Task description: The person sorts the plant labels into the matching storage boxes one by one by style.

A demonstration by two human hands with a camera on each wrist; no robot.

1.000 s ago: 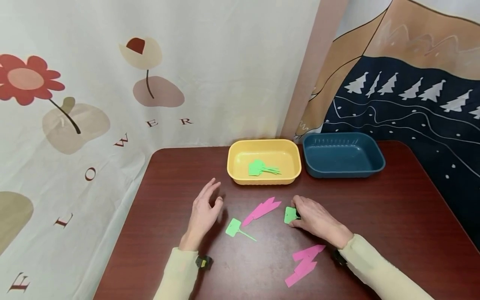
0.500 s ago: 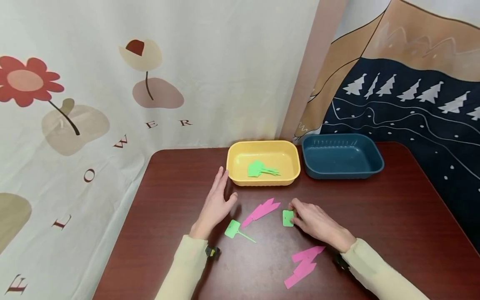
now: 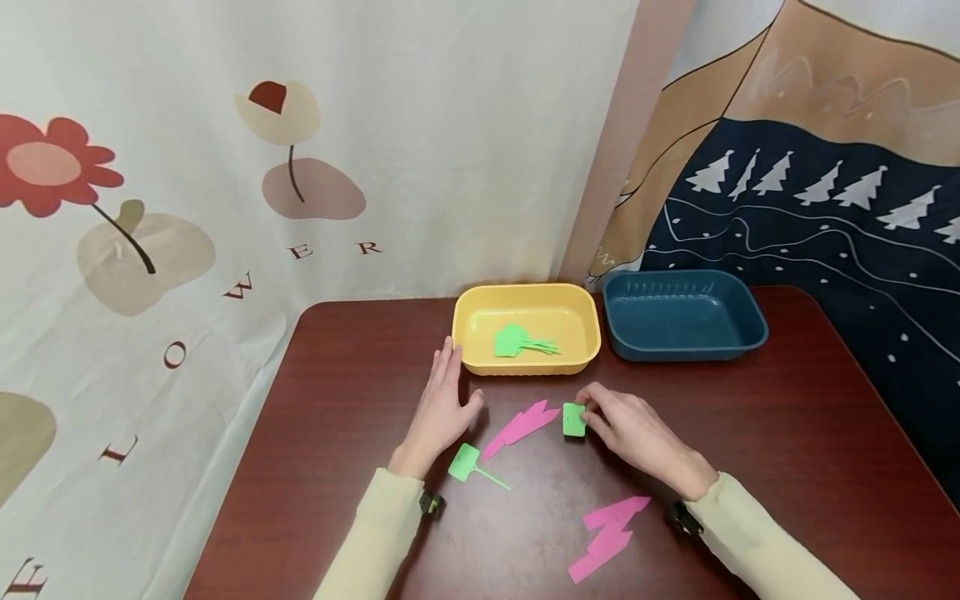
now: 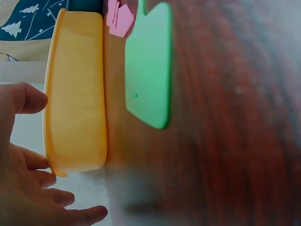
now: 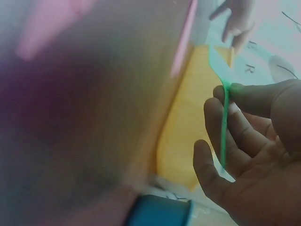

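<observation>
Right fingers (image 5: 213,120): pinching green tag (image 3: 573,419)
Left fingers (image 3: 444,371): straight, spread, beside yellow tray (image 3: 536,368) at worktop (image 3: 360,367)'s far edge
Right wrist view: stem (image 5: 225,129) shows, hidden from head

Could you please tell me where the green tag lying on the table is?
In the head view, the green tag lies just right of the left hand, with the farther pink strips beside it and the yellow tray beyond.
</observation>
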